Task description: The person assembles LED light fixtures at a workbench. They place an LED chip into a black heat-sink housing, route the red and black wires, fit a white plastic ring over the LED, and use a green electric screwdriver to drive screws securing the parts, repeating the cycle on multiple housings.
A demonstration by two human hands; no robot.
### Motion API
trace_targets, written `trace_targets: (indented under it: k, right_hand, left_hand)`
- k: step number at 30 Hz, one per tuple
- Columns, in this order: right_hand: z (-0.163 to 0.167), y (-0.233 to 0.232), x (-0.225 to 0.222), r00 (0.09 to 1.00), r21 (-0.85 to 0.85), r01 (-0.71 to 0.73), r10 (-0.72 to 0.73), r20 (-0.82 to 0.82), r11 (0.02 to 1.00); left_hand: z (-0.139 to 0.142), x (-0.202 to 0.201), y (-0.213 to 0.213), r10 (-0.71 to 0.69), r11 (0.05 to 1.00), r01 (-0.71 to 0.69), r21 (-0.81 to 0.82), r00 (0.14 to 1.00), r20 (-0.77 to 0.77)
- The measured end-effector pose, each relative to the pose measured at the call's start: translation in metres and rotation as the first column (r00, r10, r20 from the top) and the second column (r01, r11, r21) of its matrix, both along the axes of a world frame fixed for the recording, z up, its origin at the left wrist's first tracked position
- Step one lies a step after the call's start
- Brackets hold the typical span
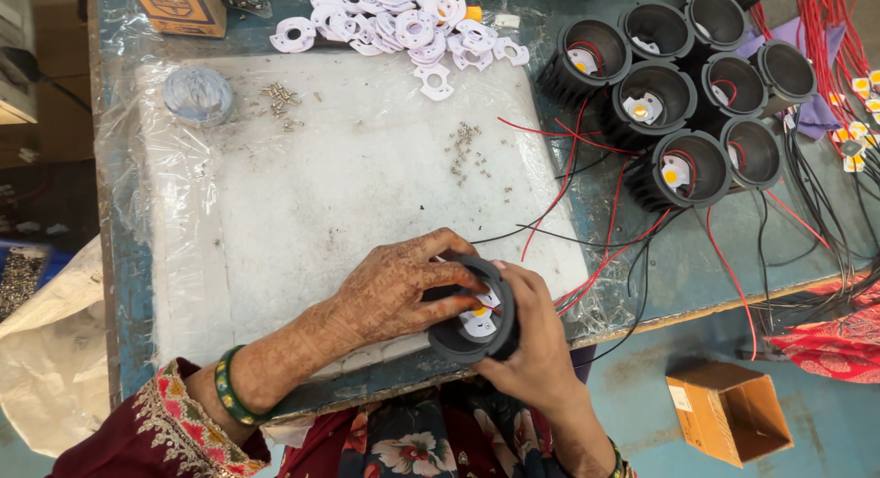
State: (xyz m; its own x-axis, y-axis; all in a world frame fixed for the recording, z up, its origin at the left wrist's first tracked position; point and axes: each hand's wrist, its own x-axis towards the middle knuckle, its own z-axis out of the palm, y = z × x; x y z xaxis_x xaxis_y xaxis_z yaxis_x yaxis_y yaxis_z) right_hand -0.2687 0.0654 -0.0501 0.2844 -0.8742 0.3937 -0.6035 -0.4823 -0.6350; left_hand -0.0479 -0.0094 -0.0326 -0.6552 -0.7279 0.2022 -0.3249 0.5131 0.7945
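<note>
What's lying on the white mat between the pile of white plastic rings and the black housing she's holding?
In the head view, only a scatter of small screws on the white mat.

White plastic rings (403, 24), loose screws (464, 153), cardboard box (729, 411) on floor

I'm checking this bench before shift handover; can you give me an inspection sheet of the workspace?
Surface: worn blue table with a white mat under clear plastic sheet.
Job's things: black round lamp housing with a white holder and yellow chip inside.
Clutter: loose screws, pile of white plastic rings, clear round lens, cluster of finished black housings.
Grippers: left hand and right hand both grip the housing.
Cables: red and black wires trail across the mat and off the edge.
Surroundings: open cardboard box on the floor, white bag at left.
</note>
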Motion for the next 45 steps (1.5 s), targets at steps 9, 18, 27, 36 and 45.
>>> trace_targets:
  k: [9,18,27,36,45]
  right_hand:
    - [0.005,-0.006,0.007,1.0,0.075,0.022,-0.021,-0.008,0.997]
    - [-0.004,-0.006,-0.001,0.999,0.145,-0.005,-0.003,0.055,0.989]
    - [-0.007,0.0,0.002,0.999,0.1,0.034,-0.031,-0.029,0.994]
    - [-0.007,0.002,0.005,0.998,0.112,0.051,-0.047,-0.035,0.992]
    - [-0.006,-0.001,0.006,0.999,0.119,0.047,-0.043,-0.033,0.992]
  left_hand:
    - [0.006,-0.001,0.003,0.041,0.978,-0.05,-0.204,0.998,-0.048]
    - [0.006,-0.002,0.004,0.108,0.992,-0.107,-0.069,0.994,0.005]
    - [0.006,0.001,0.008,0.2,0.973,-0.194,-0.122,0.979,0.044]
    - [0.007,-0.001,0.016,0.206,0.957,-0.139,-0.256,0.944,0.258]
    - [0.023,0.008,0.024,0.104,0.963,-0.002,-0.269,0.925,0.365]
